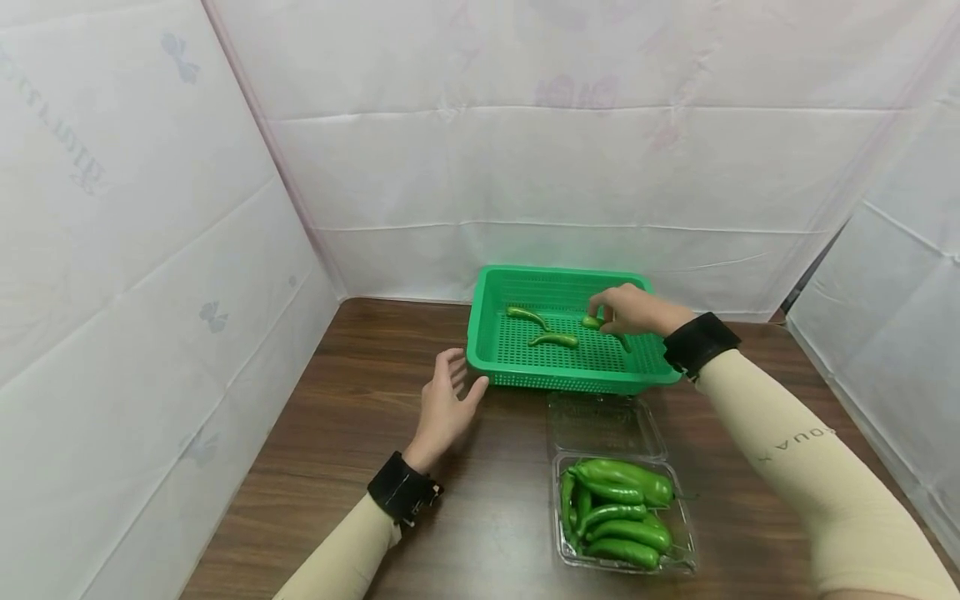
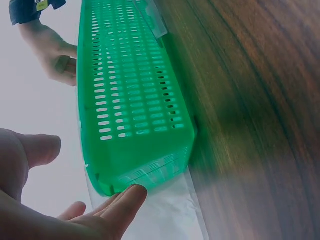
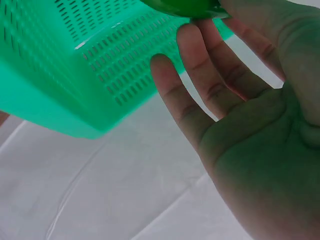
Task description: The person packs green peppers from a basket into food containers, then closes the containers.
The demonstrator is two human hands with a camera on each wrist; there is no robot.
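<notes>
Head view: right hand (image 1: 633, 310) seemingly pinches a pepper (image 1: 592, 322) over the basket (image 1: 570, 379) holding 2 peppers.

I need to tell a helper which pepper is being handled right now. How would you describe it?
Find the green basket at the table's far side, behind the clear box of peppers. Two peppers lie loose on its floor; the third pepper, at its right, is the only one pinched in the right hand.

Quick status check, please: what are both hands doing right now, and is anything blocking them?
Left hand open, thumb at the green slotted plastic basket. Right hand pinches a green chili pepper over the basket. Nothing in the way; clear plastic clamshell of peppers sits nearer.
</notes>
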